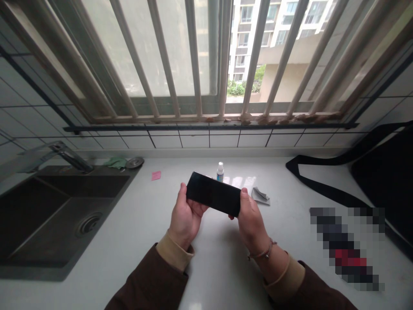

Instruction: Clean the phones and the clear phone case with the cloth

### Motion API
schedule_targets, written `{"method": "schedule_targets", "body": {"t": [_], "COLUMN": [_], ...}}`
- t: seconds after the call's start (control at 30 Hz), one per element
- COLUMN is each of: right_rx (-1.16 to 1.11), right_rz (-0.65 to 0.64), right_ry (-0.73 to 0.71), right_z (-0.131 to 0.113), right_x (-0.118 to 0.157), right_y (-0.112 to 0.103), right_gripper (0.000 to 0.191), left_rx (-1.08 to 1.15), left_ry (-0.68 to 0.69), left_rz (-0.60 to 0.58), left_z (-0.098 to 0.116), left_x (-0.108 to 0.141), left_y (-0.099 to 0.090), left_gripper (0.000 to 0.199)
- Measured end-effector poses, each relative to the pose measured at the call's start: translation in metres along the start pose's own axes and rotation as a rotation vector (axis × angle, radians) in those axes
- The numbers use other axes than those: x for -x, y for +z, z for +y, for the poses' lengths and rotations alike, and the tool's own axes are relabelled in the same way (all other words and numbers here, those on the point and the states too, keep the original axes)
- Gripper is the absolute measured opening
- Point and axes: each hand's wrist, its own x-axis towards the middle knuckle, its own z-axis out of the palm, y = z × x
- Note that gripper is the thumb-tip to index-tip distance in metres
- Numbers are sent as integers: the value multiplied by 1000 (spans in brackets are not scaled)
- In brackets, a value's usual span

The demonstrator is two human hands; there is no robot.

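A black smartphone (213, 193) with a dark screen is held sideways above the counter, its right end tilted lower. My left hand (187, 217) grips its left end, thumb along the edge and fingers behind. At the other end my right hand (252, 219) is closed on it, the thumb near the upper right corner. Just beyond the phone stands a small white bottle (220, 171) with a white cap, its lower part hidden. To the right of it lies a folded grey cloth (260, 196).
On the left is a dark sink (69, 189) with a chrome faucet (72, 157). Near its back corner lie a green cloth (116, 162) and a metal drain cover (134, 162). A pink note (156, 175) rests on the white counter (135, 241). At right are a black bag (387, 168) and a pixelated item.
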Motion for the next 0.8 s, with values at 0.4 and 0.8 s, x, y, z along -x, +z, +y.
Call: {"method": "schedule_targets", "body": {"t": [0.4,0.8], "right_rx": [-152,136], "right_rz": [-2,-65], "right_ry": [64,-80], "right_z": [-5,-12], "right_x": [-1,3], "right_y": [1,-3], "right_gripper": [74,67], "left_rx": [-133,-227], "left_ry": [74,164], "left_rz": [-84,69], "left_z": [-6,-2], "left_x": [-1,-6], "left_y": [-1,-7], "left_gripper": [47,47]}}
